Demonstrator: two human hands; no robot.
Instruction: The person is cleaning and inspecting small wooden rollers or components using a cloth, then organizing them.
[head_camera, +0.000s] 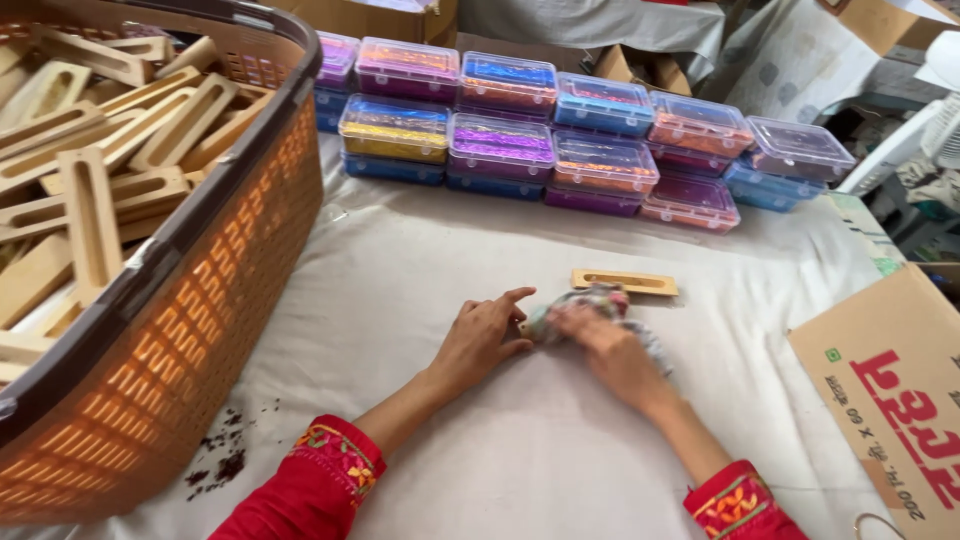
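My left hand (484, 333) rests on the white cloth, fingers touching the end of a small wooden piece that is mostly hidden under a patterned rag (590, 303). My right hand (612, 352) presses that bunched rag onto the piece. Just beyond the rag lies a slotted wooden block (624, 282), flat on the cloth, untouched. Both sleeves are red with embroidered cuffs.
A large orange basket (230, 270) full of several slotted wooden blocks fills the left. Stacked clear plastic boxes (560, 140) with coloured contents line the far edge. A cardboard box (890, 390) sits at the right. Dark crumbs (222, 460) lie near the basket.
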